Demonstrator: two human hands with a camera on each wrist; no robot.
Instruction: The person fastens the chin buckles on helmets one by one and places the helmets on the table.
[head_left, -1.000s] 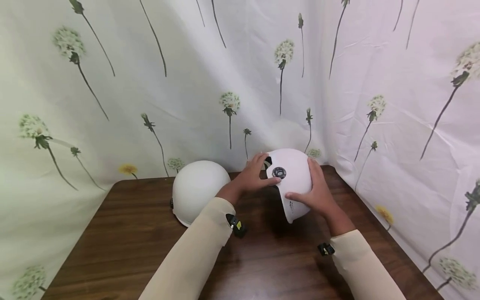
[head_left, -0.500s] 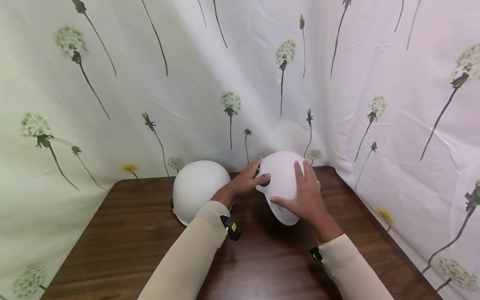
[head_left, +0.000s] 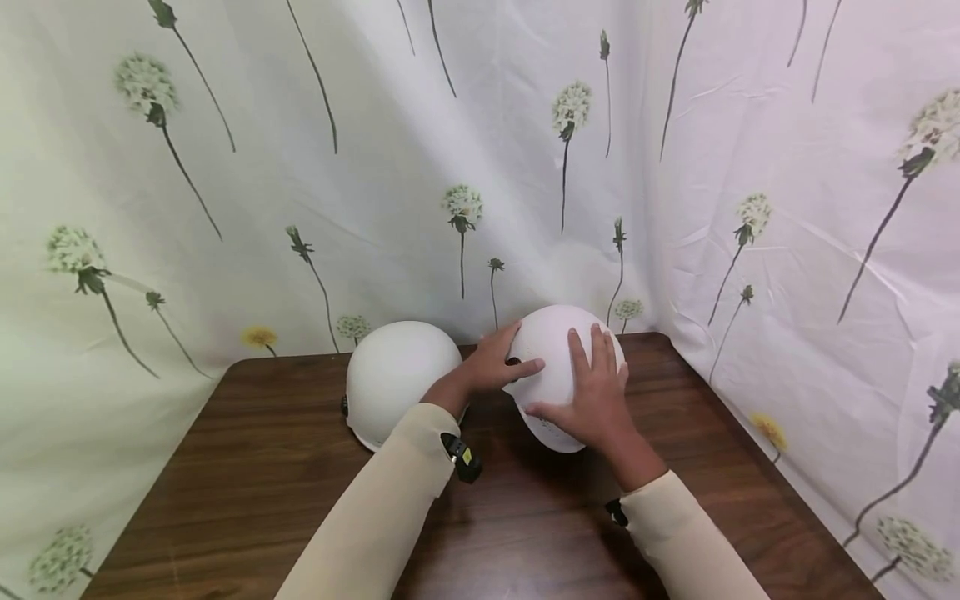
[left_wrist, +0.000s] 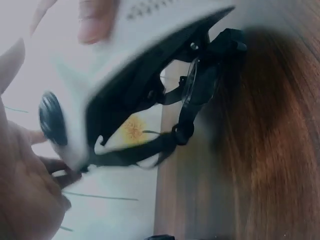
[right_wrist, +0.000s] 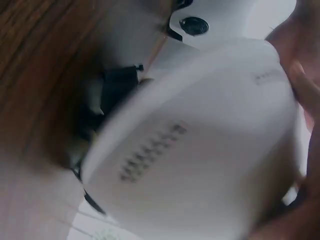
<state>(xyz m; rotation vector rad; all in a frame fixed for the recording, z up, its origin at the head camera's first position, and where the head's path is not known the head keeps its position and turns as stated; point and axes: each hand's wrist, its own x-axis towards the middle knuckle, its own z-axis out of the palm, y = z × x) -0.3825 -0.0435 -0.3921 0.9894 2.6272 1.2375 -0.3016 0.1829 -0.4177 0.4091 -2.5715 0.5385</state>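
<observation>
A white helmet [head_left: 551, 340] is held between both hands, tilted, with its brim toward me. My left hand [head_left: 489, 364] grips its left side, thumb on the shell by a round black disc [left_wrist: 52, 117] and fingers behind the rim. Spread over the right of the dome, my right hand [head_left: 597, 400] holds the shell with its thumb near the small vent holes [right_wrist: 152, 152]. Black straps [left_wrist: 187, 115] hang from inside in the left wrist view; whether they touch the table cannot be told. A second white helmet [head_left: 397, 375] rests on the table, left of my left hand.
The dark wooden table [head_left: 247, 483] runs back to a white floral cloth [head_left: 375, 167], which also hangs along the right side. My left forearm passes just in front of the resting helmet. A black band [head_left: 461, 458] sits on my left wrist.
The held helmet has turned and shifted slightly left, so its left disc is now mostly hidden. My right hand has moved left across the dome with it. The other helmet stays put.
</observation>
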